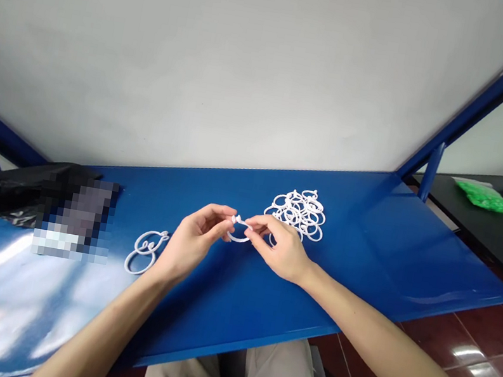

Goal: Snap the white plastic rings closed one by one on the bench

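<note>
Between my two hands is a white ring [238,238] with a small knobbed end at its top, held above the blue table. My left hand [198,231] pinches its left side near the knob. On the other side, my right hand [281,245] grips the ring's right edge between thumb and fingers. Behind my right hand lies a pile of similar white rings [309,214], partly hidden by that hand. A couple of white rings [140,261] rest on the table to the left of my left hand.
The blue table [222,306] runs up to a pale wall [233,69]. A black plastic bag [25,183] and a pixelated dark object [89,206] lie at the left. Blue frame bars [483,98] rise at the right, beyond which a green bag [491,198] sits on a dark surface.
</note>
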